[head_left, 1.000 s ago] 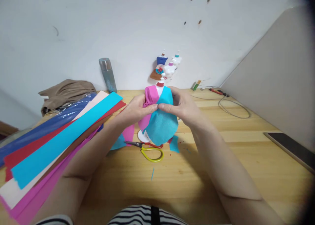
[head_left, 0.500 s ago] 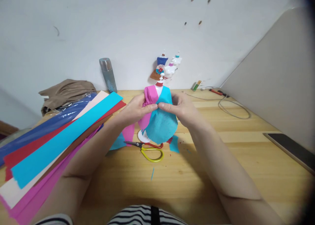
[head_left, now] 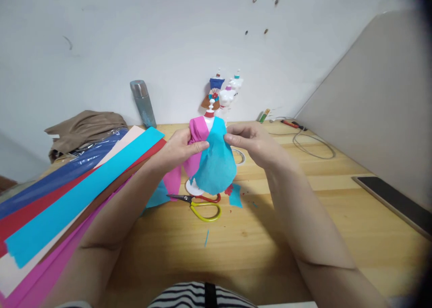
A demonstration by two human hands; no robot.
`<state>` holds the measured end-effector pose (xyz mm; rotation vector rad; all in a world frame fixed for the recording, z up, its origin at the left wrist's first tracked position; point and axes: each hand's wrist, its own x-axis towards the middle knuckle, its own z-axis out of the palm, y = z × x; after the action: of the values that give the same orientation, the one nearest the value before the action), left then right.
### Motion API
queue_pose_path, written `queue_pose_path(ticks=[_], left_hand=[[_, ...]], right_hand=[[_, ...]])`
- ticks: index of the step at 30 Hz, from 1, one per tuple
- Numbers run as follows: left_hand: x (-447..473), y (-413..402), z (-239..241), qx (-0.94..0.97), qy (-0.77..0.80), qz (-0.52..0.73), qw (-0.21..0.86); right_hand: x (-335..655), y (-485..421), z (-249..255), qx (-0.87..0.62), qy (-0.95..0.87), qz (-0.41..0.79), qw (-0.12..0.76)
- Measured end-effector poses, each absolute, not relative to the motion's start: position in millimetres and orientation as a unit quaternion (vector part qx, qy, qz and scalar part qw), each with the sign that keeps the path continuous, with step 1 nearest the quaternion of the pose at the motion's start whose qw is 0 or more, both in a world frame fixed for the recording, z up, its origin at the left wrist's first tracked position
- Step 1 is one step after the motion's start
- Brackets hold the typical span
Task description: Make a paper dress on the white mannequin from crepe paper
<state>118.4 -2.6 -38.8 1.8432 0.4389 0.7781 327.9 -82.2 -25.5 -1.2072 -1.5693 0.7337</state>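
A small white mannequin stands on the wooden table (head_left: 303,236), dressed in a paper dress (head_left: 214,164) that is pink on the left and turquoise on the right. My left hand (head_left: 178,148) pinches the dress at the waist, thumb on the seam between the two colours. My right hand (head_left: 251,141) pinches the turquoise paper at the right side of the waist. Both hands have their fingers closed on the paper. The mannequin's round white base (head_left: 193,189) shows under the skirt.
Yellow-handled scissors (head_left: 200,205) lie just in front of the base, with paper scraps (head_left: 235,195) around. Long coloured paper sheets (head_left: 77,195) fan out at left. A metal flask (head_left: 142,102), other dressed mannequins (head_left: 221,92), a tape roll (head_left: 239,155), cables (head_left: 312,144) and a phone (head_left: 393,200) lie further back and right.
My right hand has slid from the middle of the waist to its right side. The view has shifted slightly; the left hand keeps its pinch.
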Motion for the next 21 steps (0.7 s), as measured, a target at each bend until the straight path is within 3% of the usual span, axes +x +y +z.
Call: queue_pose_path(ticks=[9,21], left_hand=[[115.5,2.3,-40.1,0.765,0.185,0.318,0.528],[114.0,0.4,-35.6,0.776,0.182,0.297,0.525]], right_hand=[[319.2,-73.7,-36.3,-0.466,-0.605,0.329,0.556],[318.6,-69.8,-40.5,-0.487,-0.608,0.309,0.546]])
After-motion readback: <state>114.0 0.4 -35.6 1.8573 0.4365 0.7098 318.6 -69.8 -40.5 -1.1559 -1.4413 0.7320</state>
